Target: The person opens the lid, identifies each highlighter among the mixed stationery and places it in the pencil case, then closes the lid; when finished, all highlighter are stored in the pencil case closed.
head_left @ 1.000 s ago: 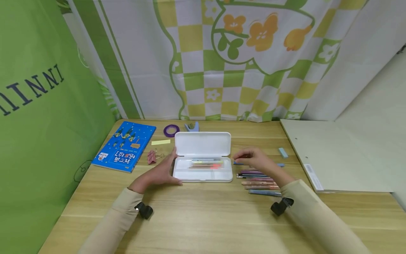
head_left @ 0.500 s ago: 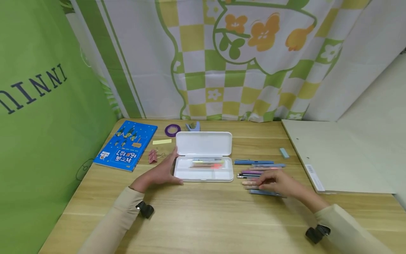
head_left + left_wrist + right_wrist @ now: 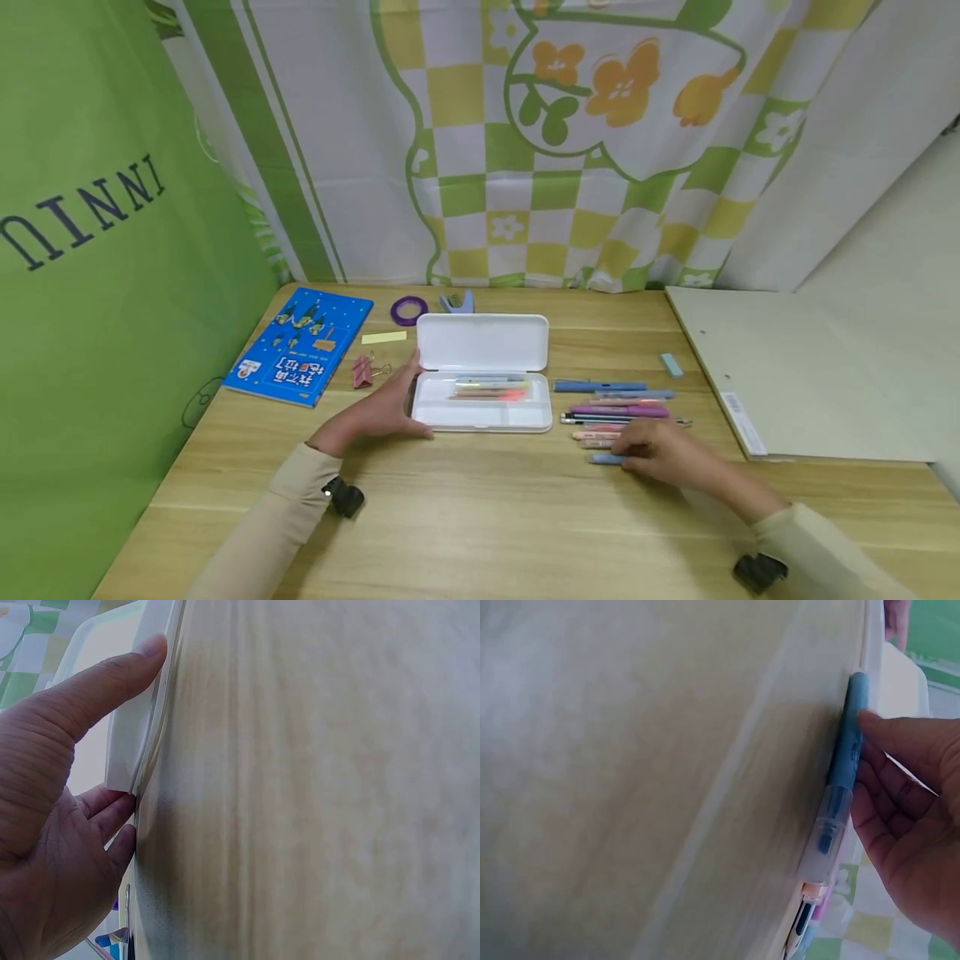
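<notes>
An open white pencil case lies mid-table with several pens in its tray. My left hand holds its left end, thumb along the front edge and fingers at the back; the left wrist view shows the thumb on the case's rim. To the right of the case lies a row of pens. My right hand rests at the row's nearest pen, a blue pen. In the right wrist view the thumb tip touches this blue pen, which lies flat, and the fingers are loose.
At the back left are a blue book, a yellow note, a pink binder clip, a purple tape ring and a small blue stapler. A light-blue eraser and a white board lie to the right.
My right hand has left the farthest pen beside the case and moved toward me, down the row to the nearest blue pen. The left hand has stayed on the case.
</notes>
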The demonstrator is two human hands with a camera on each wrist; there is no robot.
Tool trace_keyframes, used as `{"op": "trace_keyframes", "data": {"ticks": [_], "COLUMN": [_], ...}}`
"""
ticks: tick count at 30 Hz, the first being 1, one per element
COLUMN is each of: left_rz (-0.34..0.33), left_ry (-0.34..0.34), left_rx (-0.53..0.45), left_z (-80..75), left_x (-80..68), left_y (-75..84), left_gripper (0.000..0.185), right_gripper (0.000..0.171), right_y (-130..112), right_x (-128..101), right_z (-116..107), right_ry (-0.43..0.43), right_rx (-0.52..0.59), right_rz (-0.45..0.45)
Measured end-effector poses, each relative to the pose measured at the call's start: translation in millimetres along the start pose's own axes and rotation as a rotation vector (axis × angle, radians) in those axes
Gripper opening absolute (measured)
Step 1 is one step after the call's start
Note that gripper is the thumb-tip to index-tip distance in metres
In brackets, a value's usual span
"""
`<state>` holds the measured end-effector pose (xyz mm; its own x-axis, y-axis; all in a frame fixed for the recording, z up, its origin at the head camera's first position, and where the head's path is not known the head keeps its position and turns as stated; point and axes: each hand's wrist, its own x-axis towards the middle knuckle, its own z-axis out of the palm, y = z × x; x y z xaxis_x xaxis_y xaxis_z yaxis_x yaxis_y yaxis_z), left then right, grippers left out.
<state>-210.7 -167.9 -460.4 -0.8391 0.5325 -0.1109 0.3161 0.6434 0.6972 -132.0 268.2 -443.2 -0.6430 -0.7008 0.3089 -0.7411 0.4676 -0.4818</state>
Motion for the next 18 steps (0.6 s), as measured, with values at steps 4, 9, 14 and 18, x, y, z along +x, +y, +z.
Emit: {"op": "trace_keyframes", "data": {"ticks": [4,9,14,18], "left_rz": [0.0,0.017,0.015,0.027], "left_ry": [-0.002,0.001,-0.003,0.004], "left_rx": [0.001,0.004,0.002,-0.004], "left_z": [-0.2,0.0,0.1,-0.3], "left_x": [0.0,0.7,1.1,0.5], "left_y": [0.8,1.1,1.2,0.5], "left_gripper": [0.134,0.135,0.134,0.134], "right_gripper": [0.021,0.019,0.017,0.018], "right_y": [1,4,3,-7], "right_x": [1,3,9,25], "right_z": [3,2,-6,-9], "right_ry": [0.013,-0.001,0.006,-0.029], "right_rx": [-0.069,0.041,0.223,0.233], "right_rz": [-0.037,0.016,0.105,0.201]}}
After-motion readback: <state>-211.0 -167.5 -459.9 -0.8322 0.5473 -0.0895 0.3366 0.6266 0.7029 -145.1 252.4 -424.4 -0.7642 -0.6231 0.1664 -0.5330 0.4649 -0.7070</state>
